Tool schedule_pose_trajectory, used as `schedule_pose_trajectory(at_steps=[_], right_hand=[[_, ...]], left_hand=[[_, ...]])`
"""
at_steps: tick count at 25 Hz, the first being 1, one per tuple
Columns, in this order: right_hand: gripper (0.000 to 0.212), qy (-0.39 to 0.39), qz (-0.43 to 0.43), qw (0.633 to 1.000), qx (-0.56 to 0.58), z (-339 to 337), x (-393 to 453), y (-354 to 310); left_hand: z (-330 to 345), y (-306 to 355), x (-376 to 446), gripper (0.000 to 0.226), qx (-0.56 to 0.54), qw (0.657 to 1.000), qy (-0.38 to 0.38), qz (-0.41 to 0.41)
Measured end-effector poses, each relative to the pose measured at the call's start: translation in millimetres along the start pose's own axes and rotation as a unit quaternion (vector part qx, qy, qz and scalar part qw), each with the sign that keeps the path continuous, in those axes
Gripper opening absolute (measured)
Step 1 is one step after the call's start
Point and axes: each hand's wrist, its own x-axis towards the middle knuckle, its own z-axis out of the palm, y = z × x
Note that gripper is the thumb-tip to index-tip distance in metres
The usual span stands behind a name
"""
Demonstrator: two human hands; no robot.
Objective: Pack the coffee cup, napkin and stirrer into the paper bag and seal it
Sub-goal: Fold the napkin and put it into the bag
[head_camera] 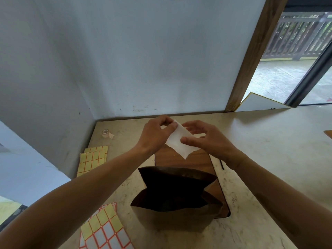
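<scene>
Pale walls enclose the far left corner of a beige marbled counter [260, 141], and a wooden post [251, 56] borders an opening to a paved yard at the right. A wooden board [197, 160] is laid on the counter, and an open brown paper bag [177, 191] is stood upright on its near end, mouth upward. The interior of the bag is too dark for its contents to be determined. A folded white napkin [181, 141] is held above the far end of the board, beyond the bag. Its upper corner is pinched between thumb and fingers of the left hand [154, 135]. The right hand [206, 139] is placed against the napkin with the thumb on top and the fingers loosely extended behind it. Sheets of yellow labels [92, 159] are laid at the left of the board, further label sheets [106, 229] are seen at the near left, and a small tape roll [106, 133] is located near the corner.
</scene>
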Motion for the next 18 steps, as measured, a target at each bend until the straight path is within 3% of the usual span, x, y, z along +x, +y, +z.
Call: schedule_pose_trajectory(at_steps=[5, 12, 16, 18], right_hand=[[0.019, 0.027, 0.011, 0.999, 0.041, -3.6, 2.5, 4.0], [0.012, 0.045, 0.033, 0.994, 0.092, -7.3, 6.1, 0.5], [0.015, -0.003, 0.028, 0.994, 0.109, -16.4, 9.5, -10.5], [0.016, -0.022, 0.027, 0.994, 0.108, -16.6, 10.3, -14.3]], left_hand=[[-3.5, 0.7, -0.6, 0.011, -0.058, 0.997, 0.003, -0.043], [-8.2, -0.1, -5.5, 0.008, -0.131, 0.988, 0.007, -0.079], [-13.3, 4.6, -0.7, 0.038, -0.209, 0.967, -0.060, -0.134], [-12.8, 3.7, 0.9, 0.028, -0.221, 0.960, -0.090, -0.146]])
